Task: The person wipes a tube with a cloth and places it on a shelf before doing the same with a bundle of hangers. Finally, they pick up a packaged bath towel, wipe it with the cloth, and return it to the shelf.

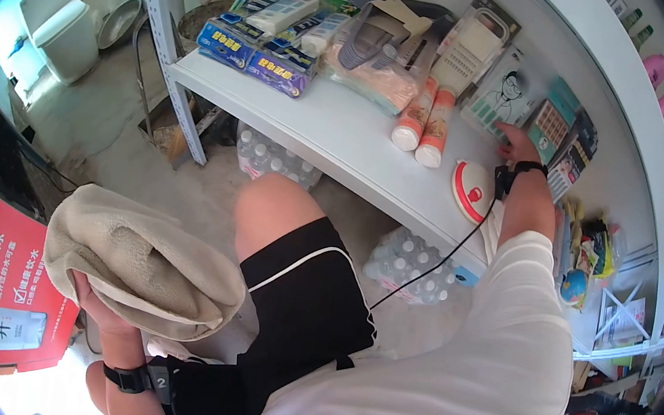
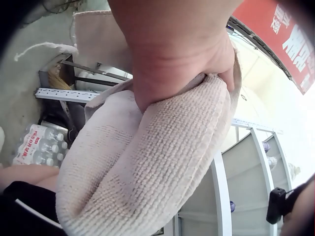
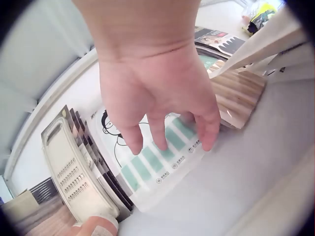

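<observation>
In the head view my left hand grips a beige cloth, bunched over my lap. The left wrist view shows its ribbed weave, with the fingers mostly hidden in the folds. Over the shelf, my right hand reaches to a white package printed with a cartoon face and green stripes. From the right wrist, the spread fingers of that hand overlap the package's striped front. A white round lid with a red rim lies just in front of the right hand.
Two orange-and-white tubes, a grater and blue boxes share the white shelf. Bottle packs stand beneath it. A black cord runs from the right wrist. On the left stands a red box.
</observation>
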### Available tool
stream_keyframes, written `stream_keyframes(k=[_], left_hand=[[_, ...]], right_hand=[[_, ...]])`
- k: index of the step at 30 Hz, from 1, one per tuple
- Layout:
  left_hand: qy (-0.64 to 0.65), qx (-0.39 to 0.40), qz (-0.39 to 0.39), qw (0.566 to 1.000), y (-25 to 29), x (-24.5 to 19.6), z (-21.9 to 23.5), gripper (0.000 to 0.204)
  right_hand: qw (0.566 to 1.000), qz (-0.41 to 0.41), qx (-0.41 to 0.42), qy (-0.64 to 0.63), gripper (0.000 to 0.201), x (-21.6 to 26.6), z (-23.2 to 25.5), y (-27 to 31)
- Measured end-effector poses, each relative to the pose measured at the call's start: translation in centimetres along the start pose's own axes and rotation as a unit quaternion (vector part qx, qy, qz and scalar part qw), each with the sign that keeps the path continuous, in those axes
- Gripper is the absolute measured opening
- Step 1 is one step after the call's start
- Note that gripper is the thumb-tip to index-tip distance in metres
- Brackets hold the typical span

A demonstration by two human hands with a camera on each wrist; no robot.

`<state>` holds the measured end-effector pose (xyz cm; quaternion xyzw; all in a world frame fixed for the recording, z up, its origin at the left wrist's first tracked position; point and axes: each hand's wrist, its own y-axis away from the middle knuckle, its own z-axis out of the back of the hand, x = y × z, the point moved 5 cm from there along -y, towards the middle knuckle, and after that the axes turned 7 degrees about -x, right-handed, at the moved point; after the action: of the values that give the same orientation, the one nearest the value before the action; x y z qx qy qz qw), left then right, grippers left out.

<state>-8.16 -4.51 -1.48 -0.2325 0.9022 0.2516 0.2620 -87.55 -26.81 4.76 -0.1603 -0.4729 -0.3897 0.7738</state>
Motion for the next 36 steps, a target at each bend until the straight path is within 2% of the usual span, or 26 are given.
stream_keyframes(k=[1, 2, 5, 7, 8, 11, 12, 13, 15, 17, 19, 21, 23, 25, 28, 29, 30, 31, 32, 33, 34, 36], left_hand=[[-0.008, 0.021, -0.001, 1.000, 0.0, 0.1, 0.0, 0.055], [-0.016, 0.043, 0.000, 0.999, -0.1, 0.3, 0.1, 0.055], [-0.011, 0.109, 0.036, 0.993, -0.5, 1.0, 0.3, 0.054], [-0.012, 0.131, 0.042, 0.990, -0.5, 1.1, 0.0, 0.054], [-0.008, 0.113, 0.048, 0.992, -0.6, 1.2, 0.0, 0.055], [0.015, 0.087, 0.081, 0.993, -0.4, 1.5, -0.3, 0.056], [0.030, 0.099, 0.100, 0.990, 0.2, 1.6, -1.0, 0.057], [0.046, 0.162, 0.111, 0.979, -0.2, 1.8, -0.6, 0.057], [0.061, 0.124, 0.116, 0.984, 0.0, 2.1, -1.0, 0.056], [0.069, 0.128, 0.135, 0.980, 0.0, 2.5, -1.0, 0.058], [0.124, 0.195, 0.193, 0.954, 0.2, 2.7, -1.6, 0.054], [0.118, 0.188, 0.206, 0.953, 0.6, 2.6, -2.4, 0.052], [0.089, 0.196, 0.176, 0.961, 0.5, 2.5, -3.0, 0.046], [0.079, 0.192, 0.185, 0.961, 0.3, 3.0, -3.0, 0.043], [0.050, 0.191, 0.154, 0.968, 0.2, 3.3, -2.8, 0.046], [0.050, 0.188, 0.147, 0.970, 0.2, 3.2, -2.7, 0.046], [0.098, 0.199, 0.185, 0.957, 0.6, 2.5, -3.3, 0.046], [0.113, 0.214, 0.175, 0.954, 0.8, 2.0, -3.6, 0.048], [0.128, 0.229, 0.162, 0.951, 0.9, 1.5, -3.8, 0.050], [0.142, 0.244, 0.148, 0.948, 1.0, 1.2, -3.9, 0.051], [0.148, 0.303, 0.095, 0.937, 1.0, 0.5, -4.1, 0.055], [0.142, 0.361, 0.063, 0.919, 0.2, 0.3, -3.8, 0.054]], right_hand=[[1.000, -0.008, 0.014, 0.016, 0.070, -0.2, -0.1, -0.3], [0.999, -0.014, 0.007, 0.028, 0.063, 0.0, 0.0, -0.9], [0.997, 0.020, -0.001, 0.077, 0.053, 1.3, -0.1, -1.9], [0.992, 0.089, -0.046, 0.083, 0.044, 0.8, 0.5, -4.9], [0.986, 0.125, -0.065, 0.085, 0.039, 0.7, 0.6, -5.9], [0.933, 0.308, -0.130, 0.132, 0.032, 3.6, 1.9, -2.1], [0.912, 0.351, -0.152, 0.150, 0.033, 5.0, 1.9, 0.4], [0.888, 0.393, -0.171, 0.167, 0.034, 6.5, 1.9, 3.4], [0.842, 0.492, -0.181, 0.126, 0.040, 8.8, 1.8, 8.5], [0.869, 0.487, -0.084, 0.012, 0.044, 10.0, 1.5, 14.4], [0.897, 0.430, 0.012, -0.101, 0.040, 10.2, -0.1, 22.2], [0.883, 0.458, 0.086, -0.046, 0.038, 11.1, -2.4, 31.6], [0.869, 0.483, 0.102, -0.032, 0.030, 11.1, -3.8, 37.7], [0.772, 0.630, 0.080, 0.008, 0.024, 12.7, -5.1, 43.7], [0.717, 0.694, 0.057, -0.017, 0.022, 13.9, -7.6, 49.8], [0.671, 0.736, 0.086, -0.014, 0.024, 14.5, -8.8, 51.7], [0.622, 0.775, 0.114, -0.010, 0.026, 15.0, -10.2, 53.4], [0.602, 0.779, 0.175, -0.020, 0.029, 15.5, -12.2, 55.1], [0.562, 0.794, 0.230, -0.040, 0.035, 15.8, -14.4, 56.8], [0.499, 0.821, 0.278, -0.034, 0.041, 16.0, -17.0, 58.3], [0.482, 0.793, 0.360, -0.102, 0.045, 16.0, -19.8, 59.7], [0.513, 0.683, 0.498, -0.149, 0.042, 15.9, -24.0, 61.7]])
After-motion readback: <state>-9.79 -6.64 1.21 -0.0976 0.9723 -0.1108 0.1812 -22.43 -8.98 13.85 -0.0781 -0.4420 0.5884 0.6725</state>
